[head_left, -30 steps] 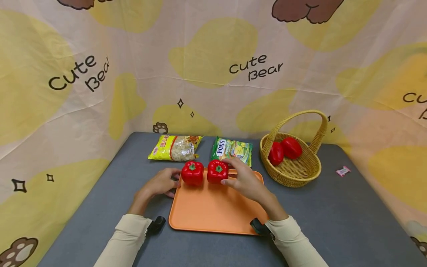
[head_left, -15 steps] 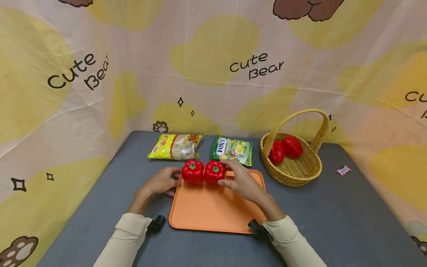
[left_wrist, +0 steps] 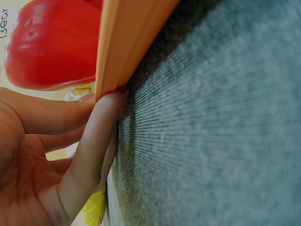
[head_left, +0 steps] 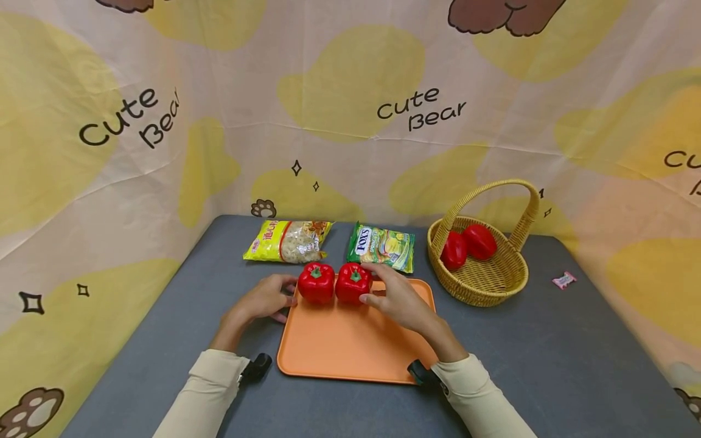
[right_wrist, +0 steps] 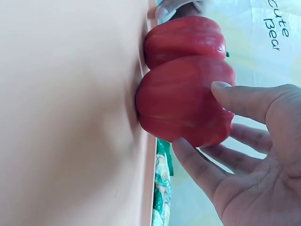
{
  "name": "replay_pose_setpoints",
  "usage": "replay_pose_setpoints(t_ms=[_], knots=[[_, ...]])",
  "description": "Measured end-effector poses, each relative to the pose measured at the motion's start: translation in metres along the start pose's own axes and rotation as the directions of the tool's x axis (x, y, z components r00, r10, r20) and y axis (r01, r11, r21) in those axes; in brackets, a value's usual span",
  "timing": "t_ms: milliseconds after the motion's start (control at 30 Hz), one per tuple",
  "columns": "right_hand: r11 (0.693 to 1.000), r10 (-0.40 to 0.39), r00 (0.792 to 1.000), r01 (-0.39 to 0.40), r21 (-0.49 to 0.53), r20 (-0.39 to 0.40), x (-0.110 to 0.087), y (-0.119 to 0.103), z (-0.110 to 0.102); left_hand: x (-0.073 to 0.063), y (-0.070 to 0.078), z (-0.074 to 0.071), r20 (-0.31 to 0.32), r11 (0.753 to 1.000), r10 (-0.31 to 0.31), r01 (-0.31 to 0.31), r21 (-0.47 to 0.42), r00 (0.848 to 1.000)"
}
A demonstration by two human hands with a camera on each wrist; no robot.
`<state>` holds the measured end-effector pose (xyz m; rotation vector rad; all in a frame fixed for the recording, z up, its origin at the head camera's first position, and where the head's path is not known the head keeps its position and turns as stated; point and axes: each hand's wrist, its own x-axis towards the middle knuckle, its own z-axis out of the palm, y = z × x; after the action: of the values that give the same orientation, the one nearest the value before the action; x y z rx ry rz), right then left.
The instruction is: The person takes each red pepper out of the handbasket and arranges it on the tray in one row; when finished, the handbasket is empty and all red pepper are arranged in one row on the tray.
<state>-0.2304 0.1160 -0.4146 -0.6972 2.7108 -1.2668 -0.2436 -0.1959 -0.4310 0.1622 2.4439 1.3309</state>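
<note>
Two red bell peppers stand upright side by side at the far left of an orange tray point(head_left: 356, 347), green stems up. My right hand point(head_left: 398, 298) holds the right bell pepper point(head_left: 352, 282), thumb on its near side and fingers round its right and far sides. In the right wrist view, this pepper point(right_wrist: 183, 101) sits on the tray right against the left bell pepper point(head_left: 316, 282). My left hand point(head_left: 265, 298) pinches the tray's left rim point(left_wrist: 113, 52) beside the left pepper, with a finger at the rim's underside in the left wrist view.
Behind the tray lie a yellow bag of pasta point(head_left: 287, 241) and a green Fox's candy bag point(head_left: 381, 246). A wicker basket point(head_left: 476, 292) with a tall handle holds two red objects point(head_left: 480, 241) at the right. A small pink wrapped candy point(head_left: 564, 280) lies farther right.
My right hand has slid the right bell pepper leftward, closing the gap to the left one. Over the last half second both hands stay in place.
</note>
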Motion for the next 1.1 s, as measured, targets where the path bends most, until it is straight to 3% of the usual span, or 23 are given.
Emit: replay_pose_setpoints(t_ms=[300, 700, 867, 1100], knots=[[0.997, 0.018, 0.999, -0.021, 0.069, 0.047, -0.001, 0.002, -0.001, 0.000, 0.000, 0.001, 0.000, 1.000, -0.009, 0.009, 0.005, 1.000], [1.000, 0.016, 0.999, -0.016, 0.022, 0.037, -0.002, 0.001, -0.004, 0.000, 0.000, 0.000, 0.001, 1.000, 0.002, -0.002, 0.010, 1.000], [0.999, -0.006, 0.999, 0.004, 0.042, 0.037, -0.002, 0.000, -0.011, 0.000, 0.000, 0.000, 0.009, 1.000, 0.018, -0.018, 0.011, 1.000], [0.997, -0.039, 0.999, 0.038, 0.060, 0.017, -0.009, 0.000, -0.029, 0.000, 0.001, 0.000, -0.006, 1.000, -0.004, 0.004, 0.006, 1.000]])
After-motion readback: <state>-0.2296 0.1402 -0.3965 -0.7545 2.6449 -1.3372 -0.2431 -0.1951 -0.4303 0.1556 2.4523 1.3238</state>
